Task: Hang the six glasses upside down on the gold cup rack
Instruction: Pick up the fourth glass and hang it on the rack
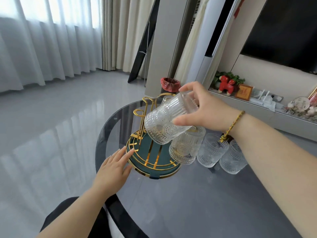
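Observation:
The gold cup rack (145,115) stands on a round green base (154,157) on the dark glass table. My right hand (205,110) grips an embossed clear glass (168,121), tilted mouth-down over the rack's hooks. A second glass (187,146) hangs tilted, mouth-down, on the rack's right side. Part of another glass (165,98) shows behind the held one. Two more glasses (211,150) (233,158) stand on the table to the right. My left hand (115,169) lies flat, fingers spread, touching the base's left rim.
The round glass table (197,200) has its edge close on the left, with grey floor beyond. A red-lined bin (170,84) stands past the table. A low shelf with ornaments (226,85) runs along the right wall.

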The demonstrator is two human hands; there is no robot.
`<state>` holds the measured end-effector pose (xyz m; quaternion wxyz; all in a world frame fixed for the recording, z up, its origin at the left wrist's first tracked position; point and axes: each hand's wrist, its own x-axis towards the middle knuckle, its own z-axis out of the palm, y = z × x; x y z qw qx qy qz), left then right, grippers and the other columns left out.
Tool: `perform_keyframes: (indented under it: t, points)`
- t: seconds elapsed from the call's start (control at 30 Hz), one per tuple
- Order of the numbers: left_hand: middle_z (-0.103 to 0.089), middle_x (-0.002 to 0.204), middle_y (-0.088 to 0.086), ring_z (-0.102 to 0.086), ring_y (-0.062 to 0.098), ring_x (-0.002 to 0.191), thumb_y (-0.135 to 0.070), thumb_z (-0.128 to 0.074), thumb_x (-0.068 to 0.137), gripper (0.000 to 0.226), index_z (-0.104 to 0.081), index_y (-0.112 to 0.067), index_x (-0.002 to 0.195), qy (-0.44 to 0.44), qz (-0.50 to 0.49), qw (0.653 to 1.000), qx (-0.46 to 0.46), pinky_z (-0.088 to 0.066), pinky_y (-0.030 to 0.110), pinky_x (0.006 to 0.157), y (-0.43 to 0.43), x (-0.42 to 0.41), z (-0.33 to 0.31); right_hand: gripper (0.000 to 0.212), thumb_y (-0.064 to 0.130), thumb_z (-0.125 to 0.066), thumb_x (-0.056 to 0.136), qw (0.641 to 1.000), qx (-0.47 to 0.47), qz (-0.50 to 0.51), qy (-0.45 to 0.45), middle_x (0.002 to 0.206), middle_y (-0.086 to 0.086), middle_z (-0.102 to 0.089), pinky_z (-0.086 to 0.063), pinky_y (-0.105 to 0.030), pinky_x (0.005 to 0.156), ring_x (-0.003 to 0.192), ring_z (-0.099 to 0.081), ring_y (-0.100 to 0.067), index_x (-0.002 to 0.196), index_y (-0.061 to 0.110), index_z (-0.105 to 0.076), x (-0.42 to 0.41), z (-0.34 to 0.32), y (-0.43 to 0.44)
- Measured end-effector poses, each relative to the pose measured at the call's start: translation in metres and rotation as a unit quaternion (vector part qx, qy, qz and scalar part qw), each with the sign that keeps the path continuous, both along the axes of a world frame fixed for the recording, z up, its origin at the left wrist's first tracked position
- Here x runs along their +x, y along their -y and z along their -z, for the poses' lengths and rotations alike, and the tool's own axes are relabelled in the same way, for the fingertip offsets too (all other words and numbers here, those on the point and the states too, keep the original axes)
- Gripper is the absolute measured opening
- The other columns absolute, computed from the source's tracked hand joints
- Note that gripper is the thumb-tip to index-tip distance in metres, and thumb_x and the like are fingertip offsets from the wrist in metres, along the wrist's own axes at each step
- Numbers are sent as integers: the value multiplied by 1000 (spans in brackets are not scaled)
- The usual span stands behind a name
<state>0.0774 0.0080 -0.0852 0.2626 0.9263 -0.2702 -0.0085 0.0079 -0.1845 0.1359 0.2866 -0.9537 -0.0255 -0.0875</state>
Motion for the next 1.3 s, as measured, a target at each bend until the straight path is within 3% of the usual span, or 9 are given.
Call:
perform_keyframes:
  t: [0.1,0.23,0.43,0.67,0.93,1.17,1.3]
  points:
    - [-10,154,-3,-7,16,140,-35,-27,96,45,-9,-37,138,-6,1,1000,-12,-9,34,114,0,2,1,67,37,-76,56,999,-37,-10,-31,105,12,-36,-28,7,59,94,-37,0,105,38,-30,8,8,-10]
    - [-13,153,-3,-9,15,140,-34,-24,97,42,-12,-37,138,-15,-6,1000,-26,-10,34,114,0,1,0,73,36,-75,59,993,-96,-27,-61,122,5,-41,-32,-23,87,112,-37,-12,119,29,-35,17,22,-24]
    - [-17,152,-3,-9,16,140,-37,-23,96,44,-12,-36,138,-22,-6,999,-22,-9,35,114,-1,-1,-2,75,32,-73,62,986,-135,-14,-101,136,-3,-40,-37,-40,100,127,-33,-23,125,25,-34,30,40,-33]
    - [-20,152,-3,-11,16,140,-37,-25,96,44,-14,-35,138,-15,-8,1000,-21,-10,35,114,0,0,-1,74,31,-72,64,985,-116,-20,-130,139,-2,-38,-35,-35,98,125,-35,-21,127,26,-33,31,45,-33]
    - [-22,151,-2,-13,18,140,-37,-26,96,44,-14,-34,138,-8,-11,1000,-17,-12,36,114,0,-1,-1,73,30,-70,67,982,-123,-28,-142,140,-2,-36,-35,-41,103,128,-31,-22,128,26,-32,28,46,-34]
    - [-21,151,-2,-14,18,139,-37,-27,95,45,-14,-33,139,-8,-17,1000,-17,-12,35,114,1,-4,-2,75,30,-70,68,987,-105,-29,-118,143,-2,-33,-31,-40,104,131,-27,-22,130,24,-29,22,47,-33]
    - [-28,149,-2,-20,18,138,-35,-34,94,45,-23,-29,137,13,-17,999,-35,-16,34,112,0,-9,-2,67,28,-68,70,995,-80,-10,-53,140,-1,-35,-27,-31,101,129,-26,-19,127,24,-34,8,47,-26]
